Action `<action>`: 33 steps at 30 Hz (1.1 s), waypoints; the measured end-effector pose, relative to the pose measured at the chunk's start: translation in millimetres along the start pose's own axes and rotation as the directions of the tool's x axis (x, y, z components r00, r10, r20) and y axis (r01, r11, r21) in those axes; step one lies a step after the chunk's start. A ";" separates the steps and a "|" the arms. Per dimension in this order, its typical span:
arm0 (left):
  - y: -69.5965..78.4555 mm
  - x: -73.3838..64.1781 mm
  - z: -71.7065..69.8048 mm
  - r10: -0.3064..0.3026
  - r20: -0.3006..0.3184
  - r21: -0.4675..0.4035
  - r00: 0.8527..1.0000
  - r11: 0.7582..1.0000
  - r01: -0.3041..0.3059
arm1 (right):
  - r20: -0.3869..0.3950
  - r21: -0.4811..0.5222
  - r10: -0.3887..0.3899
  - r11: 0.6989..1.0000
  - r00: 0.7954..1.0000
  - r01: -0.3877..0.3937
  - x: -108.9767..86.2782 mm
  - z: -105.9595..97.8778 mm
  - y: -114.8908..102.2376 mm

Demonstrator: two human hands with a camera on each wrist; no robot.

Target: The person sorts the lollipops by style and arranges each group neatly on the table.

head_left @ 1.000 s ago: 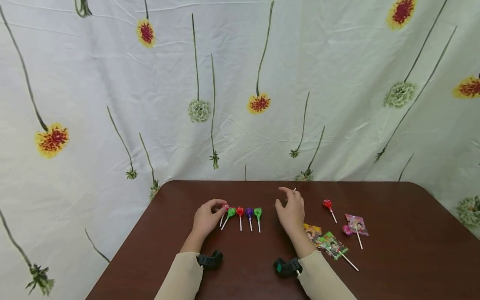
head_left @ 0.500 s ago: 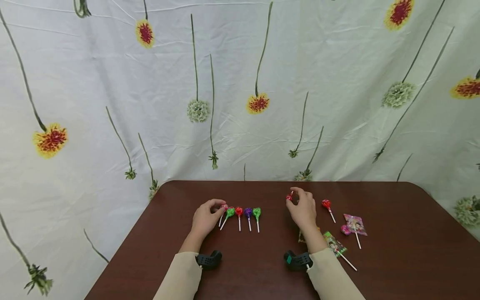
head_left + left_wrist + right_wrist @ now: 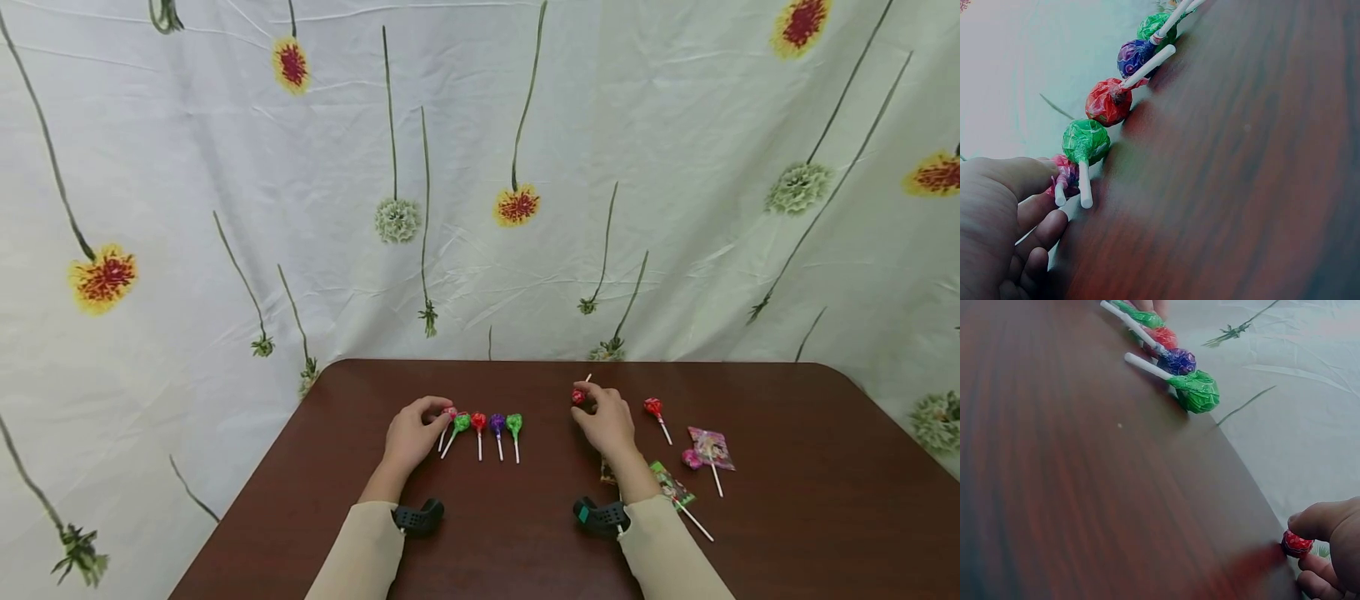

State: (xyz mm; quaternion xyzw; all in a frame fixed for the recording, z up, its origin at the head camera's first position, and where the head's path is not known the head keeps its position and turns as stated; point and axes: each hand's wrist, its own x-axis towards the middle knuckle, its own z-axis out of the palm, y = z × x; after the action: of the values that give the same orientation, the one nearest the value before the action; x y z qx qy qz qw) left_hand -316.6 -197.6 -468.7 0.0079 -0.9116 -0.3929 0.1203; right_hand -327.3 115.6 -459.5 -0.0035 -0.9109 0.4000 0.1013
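At the left end of a row of lollipops, my left hand [image 3: 411, 435] pinches a pink lollipop [image 3: 1067, 175] between thumb and fingers. Beside it lie a green lollipop [image 3: 1086, 141], a red lollipop [image 3: 1110, 103], a purple lollipop [image 3: 1135, 59] and a second green lollipop [image 3: 1197, 392], their sticks toward me. Farther right, near the table's back edge, my right hand [image 3: 609, 423] has thumb and fingers around a red-wrapped lollipop [image 3: 1297, 544]. Its white stick points away from me in the head view, and the fingers partly cover it.
To the right lie another red lollipop [image 3: 653, 407], a pink lollipop [image 3: 692, 459] by a pink packet [image 3: 712, 447], and a green packet [image 3: 670, 482] with a white stick. My right forearm mostly hides a yellow packet [image 3: 607, 472]. A flowered cloth [image 3: 480, 275] hangs behind the brown table [image 3: 510, 533].
My right hand has moved slightly right and come around the red-wrapped lollipop, covering more of the yellow packet. My left hand stays at the pink lollipop.
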 end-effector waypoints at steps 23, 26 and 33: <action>0.3 1.6 -0.3 0.000 0.007 0.006 1.000 1.000 0.000 | -0.061 -0.071 -0.030 0.997 0.998 0.026 0.5 0.7 -0.5; 0.3 1.7 -0.3 0.004 0.005 0.005 1.000 1.000 -0.004 | -0.061 -0.053 -0.033 0.998 0.998 0.030 0.4 0.0 -1.1; -0.2 1.4 -0.2 0.000 0.009 -0.002 1.000 1.000 0.000 | -0.067 0.002 -0.006 1.000 0.998 0.006 -1.0 -0.7 -1.6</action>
State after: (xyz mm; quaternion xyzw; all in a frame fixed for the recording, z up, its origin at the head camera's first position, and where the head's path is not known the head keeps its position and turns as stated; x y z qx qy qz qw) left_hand -318.0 -198.1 -468.5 0.0058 -0.9117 -0.3939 0.1164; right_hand -326.0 115.0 -458.1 -0.0141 -0.9066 0.4003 0.1330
